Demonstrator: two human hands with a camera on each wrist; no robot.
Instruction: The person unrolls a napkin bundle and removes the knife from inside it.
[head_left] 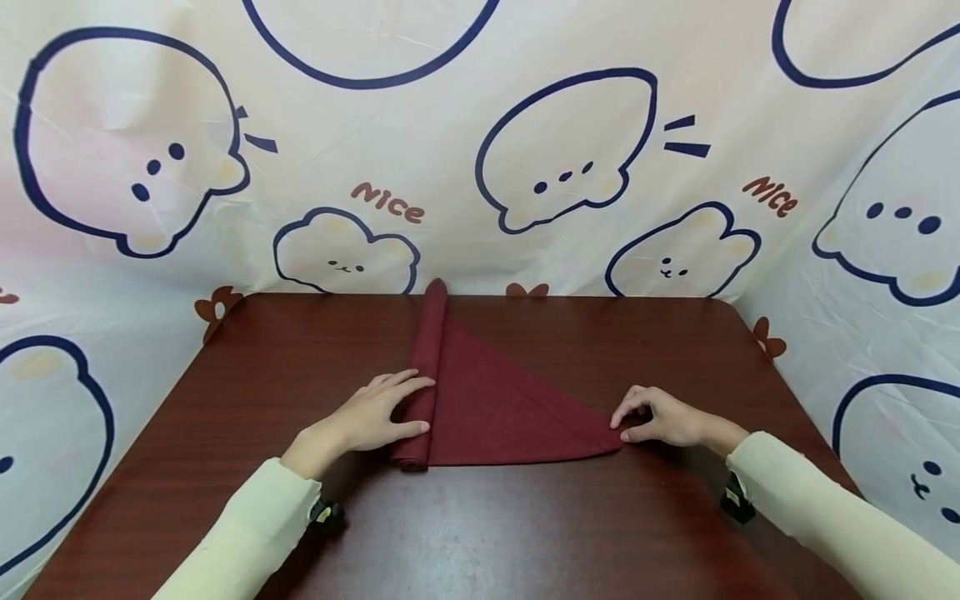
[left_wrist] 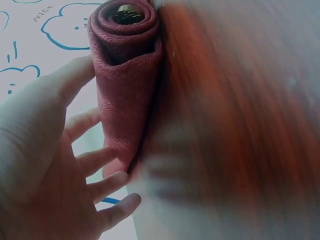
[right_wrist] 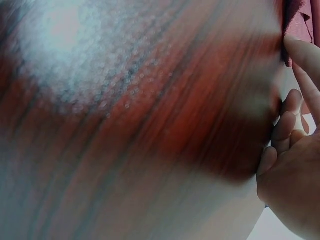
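Note:
A dark red cloth (head_left: pixel 502 408) lies on the table, its left part wound into a long roll (head_left: pixel 432 333) and its flat part tapering to a corner at the right. My left hand (head_left: pixel 371 414) rests against the left side of the roll, thumb and fingers spread and fairly straight. The left wrist view shows the roll's spiral end (left_wrist: pixel 127 30) and the fingers of the left hand (left_wrist: pixel 45 145) along it. At the pointed corner, my right hand (head_left: pixel 663 419) pinches the cloth between thumb and fingers. Only a bit of cloth (right_wrist: pixel 299 30) shows beside the right hand (right_wrist: pixel 295 170) in the right wrist view.
Under the cloth is a dark brown wooden table (head_left: pixel 525 533) with a glossy top. A pale curtain (head_left: pixel 442 150) printed with cartoon outlines hangs behind it and at both sides. The far end of the roll reaches the table's back edge. A small black device (head_left: pixel 737 498) sits at the right wrist.

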